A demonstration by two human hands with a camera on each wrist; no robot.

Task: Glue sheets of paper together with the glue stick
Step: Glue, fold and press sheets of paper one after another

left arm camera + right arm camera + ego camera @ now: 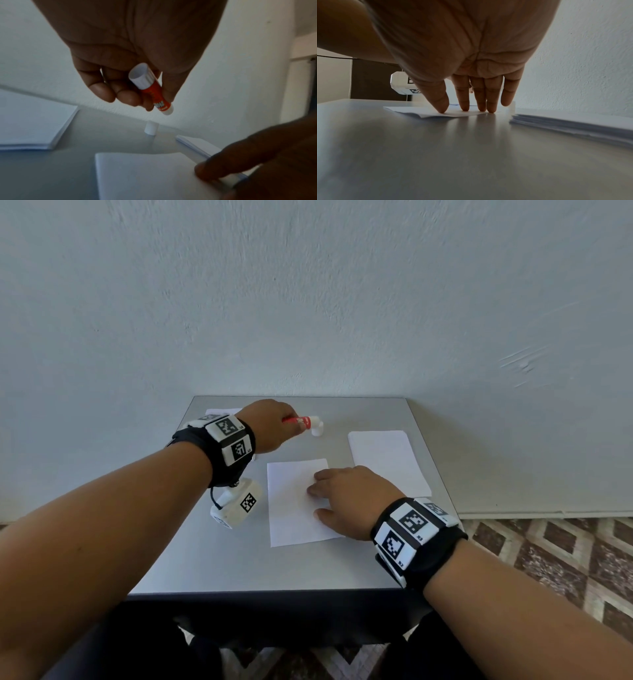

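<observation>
My left hand (270,426) grips a red glue stick (301,421) above the far middle of the grey table (239,563). In the left wrist view the glue stick (150,89) is uncapped, its white tip pointing down toward a white cap (151,127) that stands on the table. That cap (317,429) sits just beyond the stick's tip. A white sheet (291,508) lies in the table's middle. My right hand (346,498) presses on its right edge with straight fingers (464,100), the sheet (426,112) flat beneath them.
A stack of white paper (388,460) lies at the right of the table, seen also as a paper stack (573,124) beside my right hand. Another paper stack (32,121) sits at the far left. A wall rises right behind the table.
</observation>
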